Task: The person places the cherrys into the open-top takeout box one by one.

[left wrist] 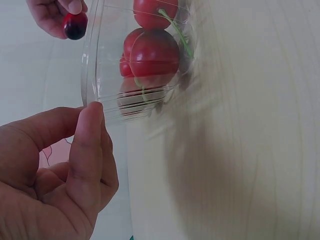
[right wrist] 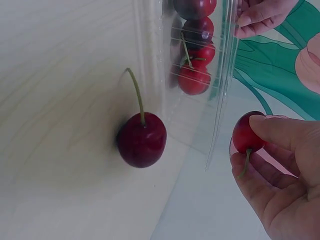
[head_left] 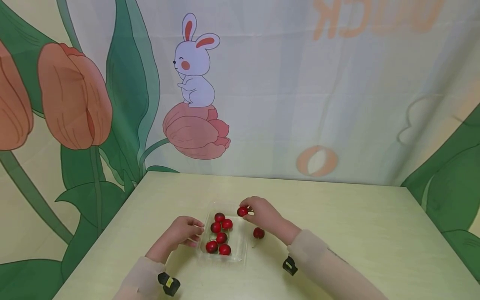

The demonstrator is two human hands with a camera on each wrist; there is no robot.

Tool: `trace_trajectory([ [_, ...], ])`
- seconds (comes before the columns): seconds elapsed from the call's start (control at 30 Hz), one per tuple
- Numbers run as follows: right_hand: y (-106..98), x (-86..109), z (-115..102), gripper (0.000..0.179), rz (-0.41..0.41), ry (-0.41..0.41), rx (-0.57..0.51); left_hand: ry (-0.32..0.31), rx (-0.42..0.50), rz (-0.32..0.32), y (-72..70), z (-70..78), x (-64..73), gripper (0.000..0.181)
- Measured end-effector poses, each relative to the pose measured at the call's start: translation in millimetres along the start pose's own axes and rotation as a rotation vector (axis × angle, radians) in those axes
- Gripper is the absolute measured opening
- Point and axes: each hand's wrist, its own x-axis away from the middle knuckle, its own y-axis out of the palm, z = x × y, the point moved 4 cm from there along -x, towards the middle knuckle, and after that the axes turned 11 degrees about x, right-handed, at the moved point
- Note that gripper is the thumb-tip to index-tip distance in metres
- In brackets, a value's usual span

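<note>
A clear plastic box (head_left: pixel 238 239) lies on the table with several red cherries (head_left: pixel 221 238) in it, mostly along its left side. My left hand (head_left: pixel 184 231) is at the box's left edge, where thumb and finger pinch the rim, seen close in the left wrist view. My right hand (head_left: pixel 262 211) pinches one dark red cherry (right wrist: pixel 248 132) by its sides, over the box's far right corner. Its green stem (right wrist: pixel 247 162) hangs down against the fingers. Another cherry (right wrist: pixel 142 140), with a long stem, rests on the table just right of the box.
The pale wooden table (head_left: pixel 360 233) reaches back to a hanging cloth (head_left: pixel 270 104) printed with tulips and a white rabbit. Black wrist devices (head_left: pixel 169 284) sit at both cuffs.
</note>
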Motion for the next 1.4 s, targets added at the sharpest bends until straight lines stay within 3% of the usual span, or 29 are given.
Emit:
trace_trajectory([
  [0.8, 31, -25.1, -25, 0.027, -0.076, -0.047, -0.058, -0.007, 0.002, 0.001, 0.8, 1.3, -0.5, 0.022],
  [1.07, 44, -28.9, -25, 0.028, -0.069, -0.058, -0.013, -0.002, 0.002, 0.009, 1.0, -0.4, -1.1, 0.022],
  [1.4, 46, -28.3, -24, 0.027, -0.039, -0.024, 0.041, 0.0, 0.01, 0.006, 1.3, -0.7, -1.3, 0.022],
])
